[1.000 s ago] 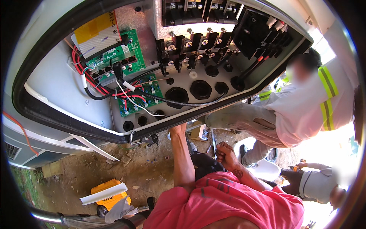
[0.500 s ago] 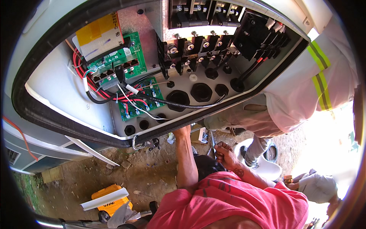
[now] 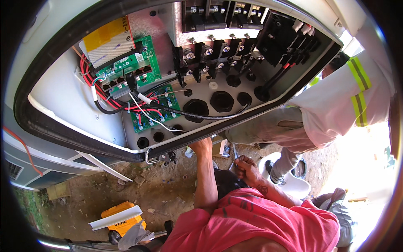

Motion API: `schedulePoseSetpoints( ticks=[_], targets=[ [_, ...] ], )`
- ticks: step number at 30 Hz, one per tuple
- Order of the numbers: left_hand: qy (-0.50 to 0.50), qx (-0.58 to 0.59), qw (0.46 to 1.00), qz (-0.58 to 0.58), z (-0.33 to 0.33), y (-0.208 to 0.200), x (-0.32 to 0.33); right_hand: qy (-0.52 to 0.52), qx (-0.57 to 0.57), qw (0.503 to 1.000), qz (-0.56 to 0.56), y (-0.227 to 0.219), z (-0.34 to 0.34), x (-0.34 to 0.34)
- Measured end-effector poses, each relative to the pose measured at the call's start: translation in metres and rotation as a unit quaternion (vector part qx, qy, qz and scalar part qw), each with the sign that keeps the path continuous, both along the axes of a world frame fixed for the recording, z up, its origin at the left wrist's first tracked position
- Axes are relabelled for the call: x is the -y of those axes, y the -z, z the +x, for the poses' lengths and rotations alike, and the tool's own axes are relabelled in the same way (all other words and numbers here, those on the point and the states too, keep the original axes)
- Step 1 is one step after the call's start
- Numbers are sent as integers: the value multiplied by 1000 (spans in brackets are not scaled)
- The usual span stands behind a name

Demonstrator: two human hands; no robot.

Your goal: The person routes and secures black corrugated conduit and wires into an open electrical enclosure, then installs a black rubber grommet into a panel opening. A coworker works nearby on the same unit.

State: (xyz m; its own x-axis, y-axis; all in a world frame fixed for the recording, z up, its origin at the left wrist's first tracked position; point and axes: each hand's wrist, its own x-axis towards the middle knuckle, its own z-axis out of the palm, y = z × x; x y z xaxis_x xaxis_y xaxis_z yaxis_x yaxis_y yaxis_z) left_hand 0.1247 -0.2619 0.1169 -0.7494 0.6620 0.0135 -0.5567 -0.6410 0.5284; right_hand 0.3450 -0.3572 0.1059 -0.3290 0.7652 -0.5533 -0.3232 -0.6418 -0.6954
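My left hand (image 3: 202, 145) reaches up under the lower rim of an electrical cabinet (image 3: 94, 152); its fingers are hidden behind the edge. To the right and slightly lower, my right hand (image 3: 248, 170) is closed around a slim, greyish, rod-like tool (image 3: 235, 150), whose exact kind I cannot make out. Above both hands the cabinet stands open. Inside are a green circuit board (image 3: 156, 105) with red, black and white wires, a row of black terminals (image 3: 218, 53), and black cable glands (image 3: 195, 110) in the floor.
Close on the right stands a co-worker in a light shirt (image 3: 331, 107) with yellow reflective stripes. On the dirt ground lie a yellow case (image 3: 121, 214) with a white strip across it, and a small open box (image 3: 221, 149). A metal latch (image 3: 151, 157) hangs from the cabinet rim.
The co-worker in the striped shirt has shifted, and their head now shows beside the cabinet. Another person's hand at the lower right has left view. My hands have barely moved.
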Motion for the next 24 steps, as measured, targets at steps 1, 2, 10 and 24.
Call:
schedulePoseSetpoints(
  ticks=[1,2,10,24],
  targets=[
    [-2,-2,1000,2,0,-2,1,2,8,1000,-5,-1,1,0],
    [-5,-3,1000,3,1,-3,2,4,7,1000,-5,-2,1,0],
    [-63,-303,942,-127,-7,19,-2,13,12,1000,-12,-8,-4,4],
    [-112,-335,917,-184,18,75,5,19,15,1000,1,-8,-3,4]
  ],
)
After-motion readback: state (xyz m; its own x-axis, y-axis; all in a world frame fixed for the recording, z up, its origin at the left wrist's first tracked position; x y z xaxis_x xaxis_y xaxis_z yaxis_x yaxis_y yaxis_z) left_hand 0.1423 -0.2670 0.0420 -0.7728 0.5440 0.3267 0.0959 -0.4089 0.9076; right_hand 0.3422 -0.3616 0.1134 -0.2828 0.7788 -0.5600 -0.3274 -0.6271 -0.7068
